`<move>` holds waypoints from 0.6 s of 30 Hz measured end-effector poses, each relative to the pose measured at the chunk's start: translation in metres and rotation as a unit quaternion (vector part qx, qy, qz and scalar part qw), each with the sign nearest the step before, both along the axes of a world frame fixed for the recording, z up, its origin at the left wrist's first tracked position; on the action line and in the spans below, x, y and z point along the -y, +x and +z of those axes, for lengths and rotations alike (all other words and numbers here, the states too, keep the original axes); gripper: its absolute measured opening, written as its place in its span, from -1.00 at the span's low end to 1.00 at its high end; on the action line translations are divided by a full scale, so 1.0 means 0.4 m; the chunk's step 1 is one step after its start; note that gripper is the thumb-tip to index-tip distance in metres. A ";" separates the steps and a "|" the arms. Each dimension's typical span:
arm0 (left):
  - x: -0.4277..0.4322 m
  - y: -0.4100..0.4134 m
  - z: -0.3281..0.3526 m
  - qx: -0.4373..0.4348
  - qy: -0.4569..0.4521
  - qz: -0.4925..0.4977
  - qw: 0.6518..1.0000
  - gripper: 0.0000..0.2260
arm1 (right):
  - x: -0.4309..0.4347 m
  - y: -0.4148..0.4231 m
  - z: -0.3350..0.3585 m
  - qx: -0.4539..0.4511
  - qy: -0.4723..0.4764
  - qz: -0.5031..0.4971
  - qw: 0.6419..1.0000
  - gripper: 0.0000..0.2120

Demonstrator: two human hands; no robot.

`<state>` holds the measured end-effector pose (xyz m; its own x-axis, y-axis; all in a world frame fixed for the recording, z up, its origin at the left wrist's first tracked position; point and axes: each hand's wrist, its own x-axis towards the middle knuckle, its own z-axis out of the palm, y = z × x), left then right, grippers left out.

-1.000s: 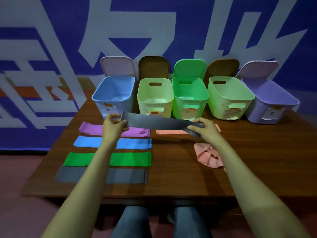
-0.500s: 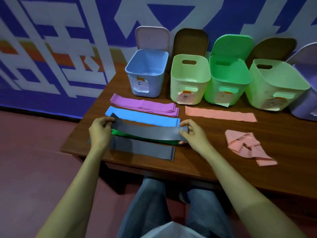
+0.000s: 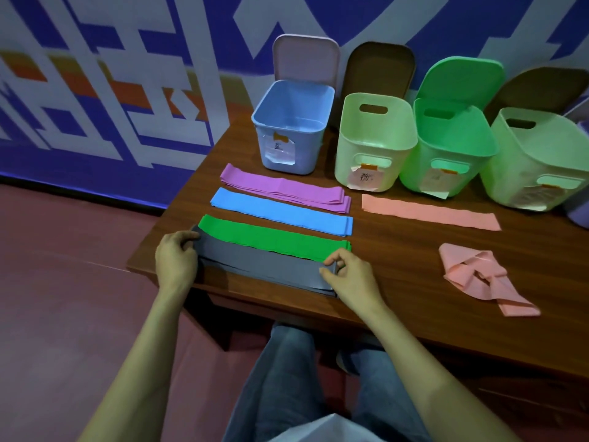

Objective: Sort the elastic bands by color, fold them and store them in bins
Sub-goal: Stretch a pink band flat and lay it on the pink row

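At the wooden bench's (image 3: 398,275) near-left edge, both hands are pinching the limp, light, flat grey elastic band's (image 3: 261,263) ends, the left hand (image 3: 177,258) and right hand (image 3: 349,272) fingers closing lightly on it.

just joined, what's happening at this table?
A person is sorting elastic bands by color. Both hands, left hand and right hand, pinch the ends of a gray band laid on the gray pile at the table's near edge. Green, blue and purple piles lie flat beyond it. One pink band lies flat, another is crumpled. The blue bin looks empty.
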<state>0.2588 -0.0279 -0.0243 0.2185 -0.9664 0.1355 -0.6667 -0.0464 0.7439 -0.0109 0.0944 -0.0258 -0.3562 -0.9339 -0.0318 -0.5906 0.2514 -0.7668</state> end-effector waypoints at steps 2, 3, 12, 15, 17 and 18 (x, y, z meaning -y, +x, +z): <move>-0.005 0.002 -0.005 -0.005 0.003 0.006 1.000 -0.72 | -0.005 0.003 -0.003 -0.003 -0.006 0.000 1.000 -0.91; -0.007 0.002 -0.009 -0.007 0.006 0.007 1.000 -0.73 | -0.007 0.004 -0.005 -0.008 -0.010 0.001 1.000 -0.91; -0.008 -0.001 -0.041 0.044 0.009 -0.024 0.999 -0.74 | -0.022 0.005 -0.017 -0.073 -0.005 -0.004 0.997 -0.92; -0.015 -0.012 -0.042 0.055 0.003 -0.017 0.998 -0.74 | -0.030 -0.002 -0.014 -0.102 -0.014 -0.003 0.995 -0.91; -0.023 -0.022 -0.040 0.072 0.002 0.004 0.997 -0.77 | -0.032 -0.004 -0.015 -0.120 -0.019 0.010 0.993 -0.90; -0.026 -0.028 -0.038 0.101 0.000 0.021 0.995 -0.78 | -0.033 -0.004 -0.016 -0.128 -0.020 0.016 0.991 -0.90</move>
